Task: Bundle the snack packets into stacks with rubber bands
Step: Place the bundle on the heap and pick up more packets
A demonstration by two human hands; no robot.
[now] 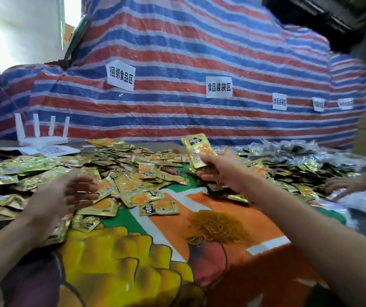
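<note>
Head view, middle left: my left hand, blurred, looks open with fingers spread and holding nothing. It sits low over the loose snack packets, flat rectangular pouches of crinkly gold foil heaped on the worktop. The nearest lie just right of its fingertips. Right of centre, my right hand grips a thin stack upright, long axis near vertical. Below it lie the rubber bands, a tangled yellowish heap, nearer that hand.
</note>
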